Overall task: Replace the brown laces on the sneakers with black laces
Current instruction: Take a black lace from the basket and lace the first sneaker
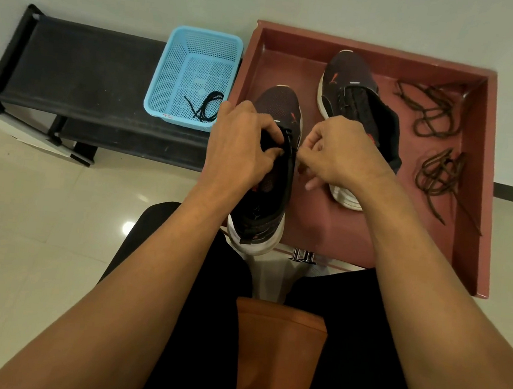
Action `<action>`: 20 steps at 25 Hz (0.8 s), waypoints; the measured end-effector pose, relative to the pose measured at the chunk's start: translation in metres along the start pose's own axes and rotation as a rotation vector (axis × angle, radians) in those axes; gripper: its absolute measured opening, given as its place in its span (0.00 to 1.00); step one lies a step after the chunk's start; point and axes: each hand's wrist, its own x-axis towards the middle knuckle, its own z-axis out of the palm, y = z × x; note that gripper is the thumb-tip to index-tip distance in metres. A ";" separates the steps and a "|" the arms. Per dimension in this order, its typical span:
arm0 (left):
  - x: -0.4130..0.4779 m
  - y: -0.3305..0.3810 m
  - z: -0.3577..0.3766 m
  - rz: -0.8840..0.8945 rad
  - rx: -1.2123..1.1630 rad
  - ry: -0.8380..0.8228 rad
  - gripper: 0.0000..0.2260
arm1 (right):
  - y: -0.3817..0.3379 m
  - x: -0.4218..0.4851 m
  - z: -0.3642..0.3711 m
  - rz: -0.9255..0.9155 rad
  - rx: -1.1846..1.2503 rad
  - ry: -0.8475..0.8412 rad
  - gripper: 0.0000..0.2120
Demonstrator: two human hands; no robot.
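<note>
- Sneakers both sit in the red tray (pixel 481 184). The near sneaker (pixel 275 193) lies with its heel hanging over the tray's front edge toward the person's lap, probably to bring the eyelets within easy reach. The far sneaker (pixel 350 87) rests further back, toe pointing away.
- Left hand (pixel 241 142) curls over the near sneaker's throat and grips the upper, seemingly to steady it. Right hand (pixel 340 152) has thumb and forefinger pressed together at the eyelet row, pinching what looks like the black lace (pixel 289 138).
- Brown laces (pixel 429 113) lie in two loose heaps at the tray's right side, well apart from both shoes, so they are already out.
- One spare black lace (pixel 205 108) waits in the blue basket (pixel 198 32) on the black bench (pixel 83 64), within the left hand's reach.
- Both hands cover the eyelets, so how many are threaded cannot be told. Whether the far sneaker carries a lace is hard to make out, dark on dark.
</note>
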 end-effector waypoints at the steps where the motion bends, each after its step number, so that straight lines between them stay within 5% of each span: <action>1: -0.001 -0.001 -0.001 -0.018 0.029 0.024 0.11 | 0.000 -0.002 0.001 0.037 -0.049 -0.044 0.08; 7: -0.004 0.001 -0.010 -0.094 -0.008 0.018 0.20 | -0.009 -0.020 0.007 0.131 -0.387 -0.339 0.08; 11: -0.018 -0.009 -0.029 -0.243 -0.061 -0.045 0.24 | -0.008 -0.019 0.003 0.057 -0.366 -0.096 0.06; 14: -0.028 -0.009 -0.033 -0.374 0.007 -0.099 0.22 | -0.004 -0.013 0.004 -0.063 -0.113 0.075 0.03; 20: -0.031 -0.007 -0.033 -0.402 0.090 -0.116 0.26 | -0.001 -0.006 0.004 -0.105 -0.117 0.113 0.07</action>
